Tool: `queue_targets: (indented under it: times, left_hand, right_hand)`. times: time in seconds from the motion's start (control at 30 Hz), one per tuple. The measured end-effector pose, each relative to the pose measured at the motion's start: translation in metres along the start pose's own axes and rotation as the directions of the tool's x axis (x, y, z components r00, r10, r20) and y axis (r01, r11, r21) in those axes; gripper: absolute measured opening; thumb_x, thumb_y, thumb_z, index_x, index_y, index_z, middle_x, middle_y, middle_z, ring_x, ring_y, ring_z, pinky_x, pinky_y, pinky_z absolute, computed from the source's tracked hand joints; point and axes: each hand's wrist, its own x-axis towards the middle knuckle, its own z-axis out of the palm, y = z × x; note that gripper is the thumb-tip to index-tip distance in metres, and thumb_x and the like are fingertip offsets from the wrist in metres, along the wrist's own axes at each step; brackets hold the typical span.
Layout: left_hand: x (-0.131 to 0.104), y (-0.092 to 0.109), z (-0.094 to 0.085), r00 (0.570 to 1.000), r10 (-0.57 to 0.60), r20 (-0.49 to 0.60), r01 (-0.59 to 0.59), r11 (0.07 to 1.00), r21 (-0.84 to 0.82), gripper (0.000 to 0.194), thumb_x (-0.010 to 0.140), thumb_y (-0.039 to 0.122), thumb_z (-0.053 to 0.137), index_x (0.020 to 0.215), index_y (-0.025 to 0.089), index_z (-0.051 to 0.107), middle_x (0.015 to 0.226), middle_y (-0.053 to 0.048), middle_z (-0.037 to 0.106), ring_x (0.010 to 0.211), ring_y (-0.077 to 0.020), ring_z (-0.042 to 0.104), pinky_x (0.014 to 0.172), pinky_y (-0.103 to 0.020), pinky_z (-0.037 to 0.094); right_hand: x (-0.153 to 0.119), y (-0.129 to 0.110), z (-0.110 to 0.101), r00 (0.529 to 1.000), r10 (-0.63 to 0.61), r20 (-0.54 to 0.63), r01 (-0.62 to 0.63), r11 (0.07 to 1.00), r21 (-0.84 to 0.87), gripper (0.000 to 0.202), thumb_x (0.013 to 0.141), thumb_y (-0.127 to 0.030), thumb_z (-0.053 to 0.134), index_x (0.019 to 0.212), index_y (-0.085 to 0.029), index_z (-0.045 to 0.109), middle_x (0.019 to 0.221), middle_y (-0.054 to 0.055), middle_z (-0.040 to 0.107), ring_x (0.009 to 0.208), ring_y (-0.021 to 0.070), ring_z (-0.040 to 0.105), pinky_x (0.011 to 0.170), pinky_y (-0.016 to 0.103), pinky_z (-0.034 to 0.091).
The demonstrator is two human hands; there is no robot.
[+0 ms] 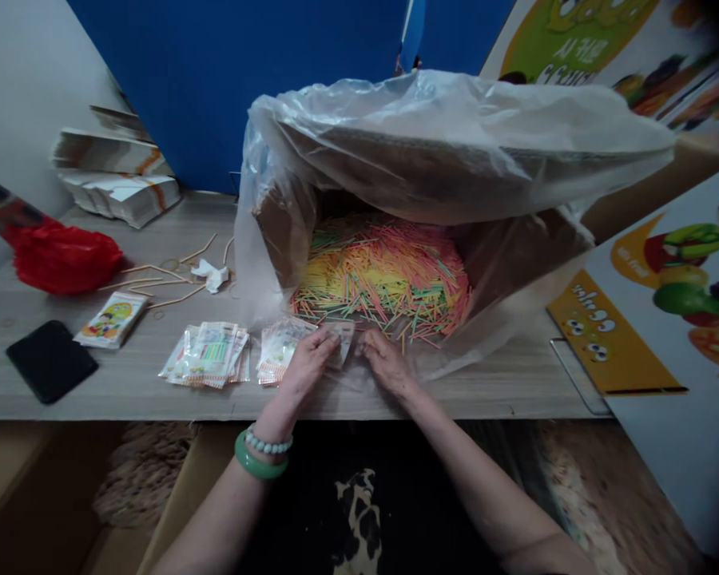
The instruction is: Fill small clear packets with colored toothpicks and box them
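My left hand [312, 357] is closed on the edge of a small clear plastic packet [343, 339], which stands out toward my right hand. My right hand [384, 361] has its fingers curled together close to the packet; what they hold, if anything, is too small to make out. Just beyond both hands, a heap of thin coloured sticks [383, 267] in pink, yellow, orange and green spills from a tipped cardboard box [503, 263] lined with a clear plastic bag [455, 112]. Beside my left hand lies a stack of flat packets [274, 351], partly covered by that hand.
Left of it is a pile of packets with coloured sticks [207, 355]. Farther left are a printed card stack [113, 319], a black flat object [52, 361], a red plastic bag [65, 257], rubber bands [168, 279] and bundled cards [120, 180]. Printed cartons [665, 279] stand right.
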Motion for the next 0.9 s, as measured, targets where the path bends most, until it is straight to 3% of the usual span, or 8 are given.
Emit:
queue_targets:
  times: [0.1, 0.23, 0.33, 0.43, 0.67, 0.8, 0.9]
  left_hand:
    - [0.001, -0.001, -0.003, 0.999, 0.014, -0.029, -0.011, 0.995, 0.098, 0.036, 0.069, 0.045, 0.079, 0.057, 0.016, 0.059, 0.055, 0.003, 0.050, 0.055, -0.0105, 0.044, 0.053, -0.023, 0.035]
    - [-0.001, -0.003, 0.007, 0.999, -0.012, 0.030, 0.010, 0.998, 0.065, 0.035, 0.071, 0.048, 0.076, 0.066, 0.016, 0.063, 0.060, 0.002, 0.055, 0.057, -0.0110, 0.045, 0.055, -0.023, 0.036]
    - [-0.005, -0.003, 0.017, 0.996, -0.027, 0.086, 0.021, 0.997, 0.070, 0.034, 0.075, 0.049, 0.073, 0.081, 0.016, 0.069, 0.073, -0.001, 0.064, 0.067, -0.0152, 0.054, 0.064, -0.025, 0.043]
    - [-0.008, -0.001, 0.022, 0.994, -0.038, 0.098, 0.032, 0.997, 0.065, 0.035, 0.074, 0.049, 0.074, 0.085, 0.016, 0.071, 0.077, -0.002, 0.066, 0.071, -0.0161, 0.056, 0.067, -0.026, 0.044]
    - [-0.014, 0.005, 0.015, 0.993, -0.113, -0.018, 0.114, 0.990, 0.081, 0.025, 0.060, 0.035, 0.082, 0.061, 0.013, 0.069, 0.057, 0.002, 0.057, 0.056, -0.0096, 0.044, 0.054, -0.022, 0.034]
    - [-0.013, 0.003, 0.013, 0.996, -0.091, 0.017, 0.087, 0.986, 0.140, 0.023, 0.062, 0.036, 0.079, 0.065, 0.014, 0.073, 0.065, -0.001, 0.065, 0.061, -0.0126, 0.050, 0.059, -0.024, 0.039]
    - [-0.011, -0.004, 0.011, 0.996, -0.086, -0.020, 0.088, 0.975, 0.205, 0.025, 0.062, 0.038, 0.076, 0.061, 0.014, 0.070, 0.061, -0.001, 0.062, 0.060, -0.0133, 0.050, 0.059, -0.025, 0.039]
  right_hand:
    - [0.001, -0.013, -0.006, 0.992, 0.023, -0.122, 0.000, 0.984, 0.181, 0.012, 0.090, -0.033, 0.050, 0.085, -0.023, 0.053, 0.082, 0.002, 0.068, 0.077, 0.0173, 0.059, 0.076, 0.030, 0.046]
    - [0.007, -0.036, -0.006, 0.966, 0.025, -0.256, 0.065, 0.939, 0.338, 0.012, 0.092, -0.035, 0.051, 0.090, -0.023, 0.051, 0.092, 0.004, 0.071, 0.082, 0.0172, 0.062, 0.079, 0.031, 0.048]
    - [0.012, -0.046, -0.003, 0.964, 0.012, -0.266, 0.098, 0.912, 0.399, 0.012, 0.092, -0.036, 0.052, 0.093, -0.024, 0.050, 0.094, 0.005, 0.071, 0.090, 0.0190, 0.064, 0.084, 0.033, 0.050]
    - [0.013, -0.049, 0.001, 0.967, 0.022, -0.254, 0.097, 0.888, 0.449, 0.013, 0.091, -0.036, 0.053, 0.091, -0.024, 0.050, 0.093, 0.004, 0.071, 0.082, 0.0174, 0.063, 0.077, 0.031, 0.050]
    - [0.013, -0.055, 0.000, 0.961, 0.012, -0.276, 0.146, 0.824, 0.547, 0.013, 0.091, -0.036, 0.057, 0.091, -0.025, 0.051, 0.086, 0.000, 0.072, 0.072, 0.0148, 0.062, 0.072, 0.029, 0.048]
    - [0.017, -0.055, -0.003, 0.947, 0.004, -0.320, 0.182, 0.817, 0.548, 0.011, 0.091, -0.034, 0.058, 0.090, -0.024, 0.052, 0.083, 0.000, 0.073, 0.072, 0.0149, 0.063, 0.074, 0.030, 0.048]
    - [0.019, -0.061, -0.002, 0.944, -0.009, -0.329, 0.198, 0.812, 0.548, 0.011, 0.091, -0.033, 0.057, 0.091, -0.024, 0.051, 0.082, 0.000, 0.073, 0.077, 0.0163, 0.066, 0.074, 0.030, 0.048]
